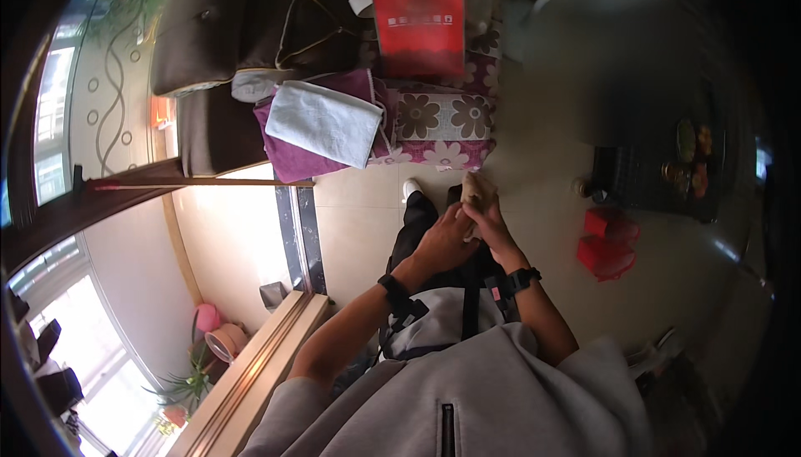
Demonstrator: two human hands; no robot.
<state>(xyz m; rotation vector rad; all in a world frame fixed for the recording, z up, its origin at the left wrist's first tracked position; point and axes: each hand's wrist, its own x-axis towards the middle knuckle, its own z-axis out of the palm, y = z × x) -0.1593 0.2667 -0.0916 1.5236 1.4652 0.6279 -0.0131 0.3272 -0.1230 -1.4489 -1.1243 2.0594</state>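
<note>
My left hand (449, 238) and my right hand (491, 222) are together in front of my body, above the floor. The left one's fingers are bent and pressed against the right one. Both are closed; a small pale patch shows between them, too little of it to name. Just beyond the fingertips is a light shoe (410, 189) on the left side, and another pale shape, probably the other shoe, partly behind the right hand. Beyond my feet, a folded white towel (324, 121) lies on a purple cloth (292, 156) at the sofa's end.
A dark sofa (196, 48) with a flowered cover (446, 116) stands ahead, a red bag (420, 27) on it. To the right are a dark low table (638, 177) and a red plastic container (607, 255) on the floor. A sliding-door frame (259, 365) and potted plants (196, 378) are at left.
</note>
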